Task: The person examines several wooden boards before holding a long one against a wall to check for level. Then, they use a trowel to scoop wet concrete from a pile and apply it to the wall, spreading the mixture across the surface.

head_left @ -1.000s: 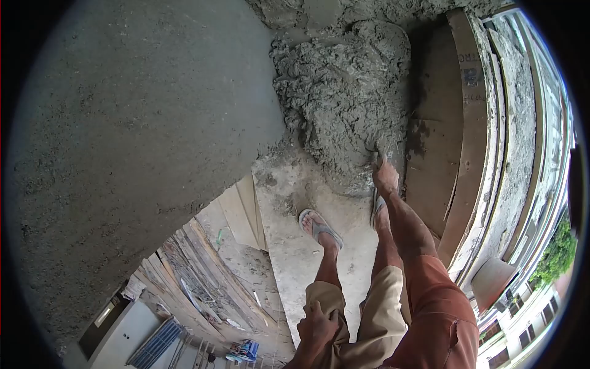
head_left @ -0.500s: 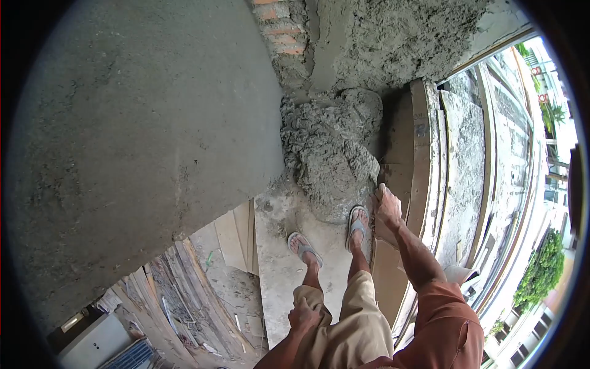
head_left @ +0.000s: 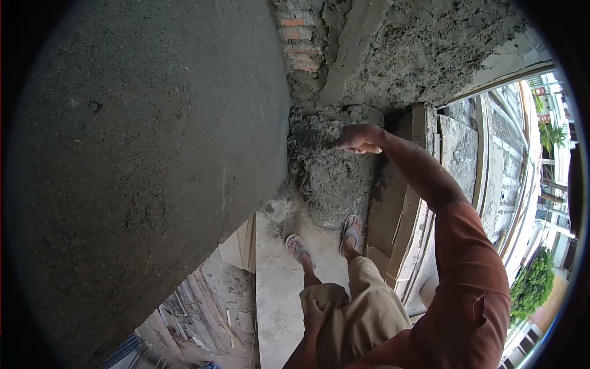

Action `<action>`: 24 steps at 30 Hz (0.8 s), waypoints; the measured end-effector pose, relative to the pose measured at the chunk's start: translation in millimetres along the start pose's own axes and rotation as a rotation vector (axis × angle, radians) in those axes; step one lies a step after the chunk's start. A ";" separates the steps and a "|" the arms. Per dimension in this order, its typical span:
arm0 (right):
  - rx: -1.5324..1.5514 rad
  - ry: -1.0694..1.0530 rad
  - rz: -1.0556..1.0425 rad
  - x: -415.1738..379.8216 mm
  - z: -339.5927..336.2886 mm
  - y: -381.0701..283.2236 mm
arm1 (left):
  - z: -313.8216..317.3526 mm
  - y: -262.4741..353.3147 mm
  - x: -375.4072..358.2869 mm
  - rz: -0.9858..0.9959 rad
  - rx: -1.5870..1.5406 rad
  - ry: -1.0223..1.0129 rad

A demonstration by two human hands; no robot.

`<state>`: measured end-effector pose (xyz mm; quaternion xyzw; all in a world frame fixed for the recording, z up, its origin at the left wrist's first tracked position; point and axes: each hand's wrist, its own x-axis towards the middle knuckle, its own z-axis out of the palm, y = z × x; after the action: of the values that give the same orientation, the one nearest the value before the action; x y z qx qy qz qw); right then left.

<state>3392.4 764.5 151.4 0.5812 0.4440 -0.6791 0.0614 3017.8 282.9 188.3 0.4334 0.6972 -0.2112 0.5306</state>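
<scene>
A heap of wet grey mortar [head_left: 335, 184] lies on the floor between the smooth grey surface and the boards. My right hand [head_left: 362, 139] is closed over the upper part of this heap. It grips what looks like a mortar-coated trowel [head_left: 324, 139], whose handle the fingers hide and whose blade barely stands out from the mortar. On my knee, against the beige shorts [head_left: 369, 301], rests my left hand [head_left: 316, 315], with no tool in it and its fingers loosely spread on the cloth.
Plastered grey wall [head_left: 166, 123] fills the left side. Exposed bricks [head_left: 301, 46] and rough mortar [head_left: 430, 49] are at the top. Wooden boards [head_left: 402, 209] border the right. My sandalled feet stand on a concrete slab [head_left: 279, 307]; scrap wood [head_left: 203, 307] lies lower left.
My right hand has moved up and left, from the heap's lower right edge to above its upper part. The left hand stays on the knee. The view has shifted slightly.
</scene>
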 end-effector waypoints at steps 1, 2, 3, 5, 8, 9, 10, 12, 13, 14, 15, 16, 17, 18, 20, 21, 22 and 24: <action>0.093 0.085 0.025 -3.4 -28.1 -36.9 | 1.1 9.3 -6.2 -0.021 -0.001 0.012; 0.033 0.241 0.034 30.2 -61.9 -50.0 | 2.9 16.0 -8.7 -0.040 0.001 0.023; -0.055 0.370 -0.067 6.4 -85.2 -78.8 | 10.1 17.3 -9.5 -0.041 0.001 0.019; -0.134 0.454 0.001 -47.8 -117.7 -133.4 | 17.0 8.5 -10.6 -0.039 -0.008 0.062; -0.443 0.553 -0.124 -154.7 -112.1 -154.1 | 12.2 6.1 -6.7 -0.045 0.004 0.007; -0.463 0.556 -0.093 -166.4 -107.8 -141.0 | 9.1 2.7 -3.9 -0.034 0.018 -0.001; -0.483 0.559 -0.060 -177.3 -104.4 -125.7 | 5.2 1.4 -1.0 -0.028 0.036 -0.007; -0.636 0.543 0.145 -163.1 -76.9 -80.7 | 0.1 -0.7 3.8 -0.017 0.081 0.017; -0.715 0.660 0.054 -150.3 -54.5 -32.7 | -0.3 -1.4 6.2 -0.011 0.113 0.046; -0.725 0.737 -0.035 -148.2 -19.6 0.4 | -2.5 -0.9 5.5 -0.035 0.134 0.021; -0.582 0.743 0.046 -128.0 18.4 40.2 | -8.5 1.8 6.6 -0.046 0.188 -0.016; -0.441 0.755 0.127 -98.2 57.6 85.0 | -12.7 5.6 14.0 -0.048 0.241 -0.048; -0.292 0.807 0.182 -64.6 101.8 132.6 | -16.4 9.2 18.4 -0.070 0.266 -0.069; -0.145 0.852 0.239 -31.8 150.4 179.1 | -20.5 14.1 18.5 -0.076 0.323 -0.082; 0.028 0.837 0.416 19.9 232.5 247.2 | -15.8 7.2 28.5 -0.036 0.434 -0.049; 0.080 0.813 0.502 45.5 266.4 276.3 | -18.5 7.1 27.2 -0.055 0.459 -0.065; 0.114 0.809 0.558 69.6 293.1 297.1 | -23.5 15.3 28.5 -0.037 0.483 -0.048; 0.179 0.816 0.604 114.8 339.9 329.7 | -27.9 16.5 32.6 -0.032 0.529 -0.035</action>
<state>3303.8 387.7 -144.7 0.9042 0.1843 -0.3845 0.0268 3013.9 325.2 170.7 0.5422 0.6153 -0.4017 0.4074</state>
